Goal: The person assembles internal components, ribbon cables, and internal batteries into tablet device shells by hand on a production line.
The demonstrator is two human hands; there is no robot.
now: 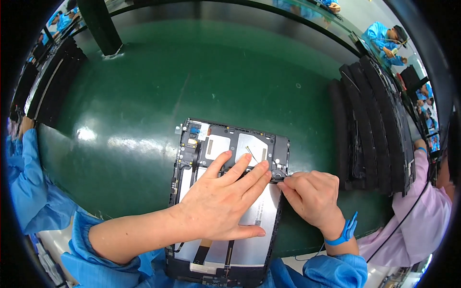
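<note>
An opened tablet-shaped device (pixel 249 240) lies on a green table (pixel 216 86), its near end reaching past the table's edge; it sits directly beneath the spread fingers of the left hand (pixel 218 204), while the right hand (pixel 312 194) meets its right edge. The table is smooth and glossy, with scuffs and bright reflections. The device is a rounded rectangle with a thin black frame, a smooth silvery sheet (pixel 266 211), a matte black upper section (pixel 277 150) with pale patches, and a dark flat strip (pixel 201 253) near the bottom. The left hand is loose and flat, fingertips resting on the upper section, thumb held out. The right fingers are curled, thumb and forefinger nearly together at the edge; whether they pinch anything cannot be told.
</note>
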